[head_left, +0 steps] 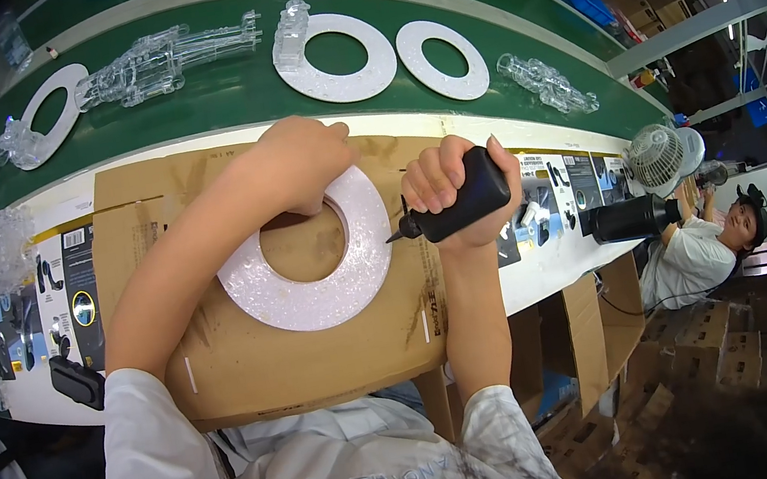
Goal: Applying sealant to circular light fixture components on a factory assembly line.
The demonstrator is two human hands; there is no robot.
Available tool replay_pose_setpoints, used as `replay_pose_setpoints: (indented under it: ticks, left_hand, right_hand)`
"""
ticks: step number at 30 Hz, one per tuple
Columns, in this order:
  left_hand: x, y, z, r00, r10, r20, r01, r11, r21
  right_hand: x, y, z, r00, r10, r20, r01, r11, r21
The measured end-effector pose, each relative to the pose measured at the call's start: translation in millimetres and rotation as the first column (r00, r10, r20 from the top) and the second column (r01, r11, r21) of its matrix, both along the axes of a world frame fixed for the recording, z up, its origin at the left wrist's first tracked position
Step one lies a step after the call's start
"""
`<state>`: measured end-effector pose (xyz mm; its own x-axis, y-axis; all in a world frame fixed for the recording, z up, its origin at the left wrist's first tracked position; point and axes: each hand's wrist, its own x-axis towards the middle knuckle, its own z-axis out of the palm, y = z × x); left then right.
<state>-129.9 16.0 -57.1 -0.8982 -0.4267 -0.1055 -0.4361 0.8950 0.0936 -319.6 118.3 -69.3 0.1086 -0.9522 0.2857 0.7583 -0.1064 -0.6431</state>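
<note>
1. Belt (225, 109), green: runs beyond the table, bearing spare rings (408, 52) and clear plastic parts (178, 57), perhaps to keep within reach.
2. Cardboard (217, 383): lies flat on the white table (547, 270), likely to shield its top.
3. Speckled ring (314, 305): lies on the cardboard, broad face up; being round, has no long axis.
4. Left hand (297, 158): bends over the ring's far edge, fingers curled toward the hole, seemingly to steady; with fingertips hidden, cannot tell whether pinching.
5. Right hand (436, 180): grasps the black bottle (472, 198) firmly, fingers wrapped around, probably for control over squeezing and aim.
6. Bottle: tilts beside the ring, long axis running from upper right to lower left.
7. Nozzle (400, 232): points leftward, slightly down, at the ring's right rim; cannot tell whether touching.
</note>
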Motion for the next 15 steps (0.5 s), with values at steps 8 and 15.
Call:
replay_pose_setpoints:
  ticks: [8, 15]
  left_hand:
    - [7.1, -4.3, 27.6, 0.997, 0.076, 0.012, -0.077, 0.98, 0.182]
    - [21.5, -5.9, 50.9, 0.989, 0.145, 0.031, -0.148, 0.983, 0.11]
  right_hand:
    - [-13.1, -8.1, -9.3, 0.931, 0.199, 0.307, -0.131, 0.965, -0.229]
    - [-17.8, -8.0, -10.9, 0.857, 0.116, 0.501, -0.019, 0.981, -0.194]
